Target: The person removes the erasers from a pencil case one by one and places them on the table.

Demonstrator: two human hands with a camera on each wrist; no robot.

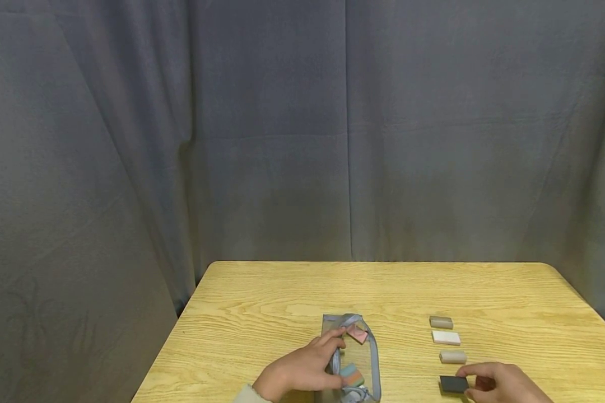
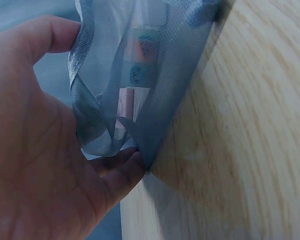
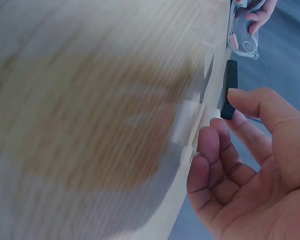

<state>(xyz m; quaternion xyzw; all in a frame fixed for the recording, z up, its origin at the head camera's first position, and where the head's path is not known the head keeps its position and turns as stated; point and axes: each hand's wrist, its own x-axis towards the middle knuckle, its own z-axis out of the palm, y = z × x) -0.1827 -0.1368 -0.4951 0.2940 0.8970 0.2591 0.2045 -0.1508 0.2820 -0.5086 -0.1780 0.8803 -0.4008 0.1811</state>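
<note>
A grey mesh pouch [image 1: 375, 364] with a cloth-bound rim lies open on the table. My left hand [image 1: 307, 366] holds it by the near-left side; in the left wrist view the thumb touches the rim and the fingertips are at its other end. Through the mesh show a pink eraser [image 1: 357, 333] and a striped green-and-orange eraser [image 1: 352, 375]. At the right, my right hand [image 1: 501, 383] pinches a black eraser [image 1: 452, 384] between thumb and finger. In the right wrist view the black eraser [image 3: 230, 90] appears edge-on, the other fingers loosely curled.
Beyond the black eraser, a beige block [image 1: 452, 357], a white block [image 1: 446, 337] and a brownish block [image 1: 441, 322] lie in a column on the wooden table [image 1: 262, 302]. Grey curtains [image 1: 272, 168] hang behind the table and at both sides.
</note>
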